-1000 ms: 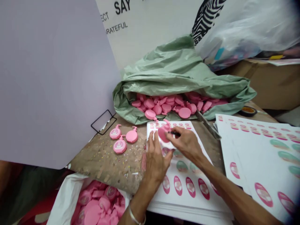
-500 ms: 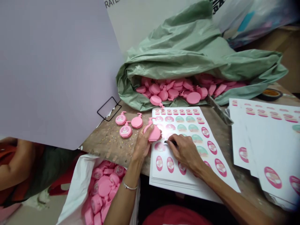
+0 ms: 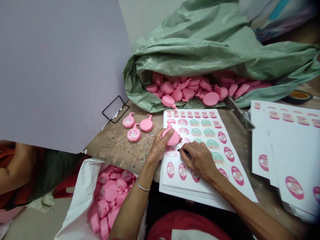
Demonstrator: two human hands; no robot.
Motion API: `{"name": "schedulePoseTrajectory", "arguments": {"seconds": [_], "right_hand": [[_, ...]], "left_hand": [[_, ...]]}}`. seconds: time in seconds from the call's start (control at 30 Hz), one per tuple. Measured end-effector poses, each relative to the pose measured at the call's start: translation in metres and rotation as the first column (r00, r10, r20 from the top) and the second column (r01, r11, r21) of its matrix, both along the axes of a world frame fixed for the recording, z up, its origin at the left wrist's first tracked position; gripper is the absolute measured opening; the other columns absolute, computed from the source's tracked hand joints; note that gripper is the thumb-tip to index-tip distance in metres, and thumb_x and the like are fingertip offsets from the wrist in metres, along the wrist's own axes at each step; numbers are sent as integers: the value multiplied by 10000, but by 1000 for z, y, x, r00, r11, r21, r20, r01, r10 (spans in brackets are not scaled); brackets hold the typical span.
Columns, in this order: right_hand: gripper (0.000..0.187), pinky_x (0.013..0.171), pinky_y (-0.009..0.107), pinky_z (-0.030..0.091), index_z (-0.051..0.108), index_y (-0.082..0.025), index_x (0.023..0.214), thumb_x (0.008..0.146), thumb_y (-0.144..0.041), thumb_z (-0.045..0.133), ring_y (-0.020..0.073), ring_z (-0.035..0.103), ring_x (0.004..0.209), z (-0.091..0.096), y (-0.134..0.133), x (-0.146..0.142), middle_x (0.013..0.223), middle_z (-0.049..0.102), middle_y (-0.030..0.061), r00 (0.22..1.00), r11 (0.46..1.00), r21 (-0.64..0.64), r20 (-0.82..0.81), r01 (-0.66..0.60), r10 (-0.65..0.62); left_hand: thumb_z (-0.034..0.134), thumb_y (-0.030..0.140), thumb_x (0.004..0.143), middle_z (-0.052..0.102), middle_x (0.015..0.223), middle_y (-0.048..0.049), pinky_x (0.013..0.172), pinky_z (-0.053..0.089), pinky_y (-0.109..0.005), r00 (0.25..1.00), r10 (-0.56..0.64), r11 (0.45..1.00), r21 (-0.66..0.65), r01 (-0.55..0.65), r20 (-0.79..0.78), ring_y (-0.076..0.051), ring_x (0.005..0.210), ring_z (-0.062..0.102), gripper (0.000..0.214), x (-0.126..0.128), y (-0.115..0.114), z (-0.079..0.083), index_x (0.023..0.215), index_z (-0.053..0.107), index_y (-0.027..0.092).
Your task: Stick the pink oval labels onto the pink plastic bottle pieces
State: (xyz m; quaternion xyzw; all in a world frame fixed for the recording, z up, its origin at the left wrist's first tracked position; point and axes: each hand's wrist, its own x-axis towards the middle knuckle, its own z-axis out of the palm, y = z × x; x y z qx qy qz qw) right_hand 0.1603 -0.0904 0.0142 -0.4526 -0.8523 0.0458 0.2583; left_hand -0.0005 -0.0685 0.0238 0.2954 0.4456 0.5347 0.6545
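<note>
My left hand (image 3: 157, 146) is wrapped round a small pink pump bottle (image 3: 172, 136), its plain round face up and its pump pointing away from me. This bottle is over the left side of a stack of sticker sheets (image 3: 210, 196) printed with round and oval pink and green labels. Just right of it, my right hand (image 3: 200, 158) rests low on the top sheet. Its fingers pinch a small dark pointed tool (image 3: 178, 150), mostly hidden, with the tip beside a pink label (image 3: 171, 152). Several labelled pink bottles (image 3: 134, 134) lie left of the sheets.
A green sack (image 3: 200, 56) full of pink bottles lies open behind the sheets. More sheets (image 3: 287, 150) are at the right, near a metal strip (image 3: 241, 115) and a tape roll (image 3: 298, 96). A white sack (image 3: 77, 196) of bottles stands below left. Another person's arm (image 3: 18, 163) shows far left.
My left hand has moved slightly right with the pink bottle, further over the sheet. The right hand stays nearly in place, its dark tool less visible. The view has shifted a little.
</note>
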Motion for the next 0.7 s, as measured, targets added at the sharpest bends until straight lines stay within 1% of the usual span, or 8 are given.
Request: {"name": "schedulePoseTrajectory", "arguments": {"seconds": [0.13, 0.23, 0.37, 0.43, 0.5, 0.57, 0.6, 0.7], "right_hand": [[173, 685, 308, 318, 597, -175, 732, 868, -273, 558, 160, 537, 655, 0, 2, -1, 647, 596, 21, 1000, 1000, -8, -10, 7, -7], [200, 678, 317, 339, 598, -164, 737, 851, -329, 603, 162, 544, 640, 2, -1, -5, 653, 611, 31, 999, 1000, 26, -45, 9, -7], [177, 649, 314, 368, 589, -174, 717, 835, -297, 638, 131, 528, 580, 17, -10, -5, 621, 614, 4, 967, 991, 91, -229, -95, 114], [145, 627, 302, 401, 609, -184, 751, 821, -302, 656, 124, 533, 575, 31, -12, 0, 648, 630, 0, 923, 997, 30, -376, -76, 81], [143, 591, 284, 435, 660, -194, 857, 817, -331, 661, 124, 555, 585, 46, -7, 8, 722, 667, 11, 872, 993, -119, -487, -17, -44], [222, 567, 271, 462, 697, -211, 973, 819, -365, 655, 131, 593, 616, 59, 1, 15, 820, 710, 21, 839, 962, -273, -522, 5, -153], [248, 568, 269, 475, 709, -220, 1001, 819, -378, 652, 137, 612, 638, 64, 5, 17, 857, 724, 23, 834, 945, -327, -523, -5, -176], [232, 642, 279, 521, 738, -227, 964, 823, -382, 639, 169, 665, 751, 74, 15, 19, 919, 742, 30, 832, 924, -378, -532, -64, -159]], "left_hand": [[711, 432, 759, 689, 793, -72, 673, 548, -281, 1000, 8, 1000, 11, -8, 3, -195, 725, 701, 370, 2, 0, 3, 940, 580, 137], [720, 427, 748, 690, 773, -72, 713, 555, -324, 999, 1, 1000, -2, -1, 39, -205, 717, 702, 388, 2, 0, 6, 956, 574, 134], [749, 422, 713, 689, 762, -86, 714, 556, -343, 997, -4, 999, -42, 8, 83, -222, 728, 700, 421, -2, 1, 9, 952, 574, 121], [764, 423, 693, 687, 766, -82, 698, 555, -335, 996, -5, 998, -64, 11, 94, -223, 735, 695, 425, -4, 1, 14, 940, 584, 127], [758, 427, 702, 690, 800, -81, 694, 549, -302, 996, 13, 999, -52, -9, 84, -209, 757, 685, 395, -3, -2, 22, 923, 610, 135], [702, 475, 751, 700, 881, -93, 684, 553, -284, 997, 28, 999, -36, -26, 73, -205, 794, 674, 391, 1, -6, 31, 946, 643, 141], [654, 519, 782, 702, 936, -106, 676, 563, -293, 996, 26, 999, -41, -23, 80, -215, 819, 671, 425, 3, -8, 36, 972, 655, 139], [492, 632, 841, 689, 1046, -149, 648, 594, -351, 992, -1, 995, -100, 14, 124, -259, 878, 671, 581, 10, -16, 49, 1038, 660, 112]]}}
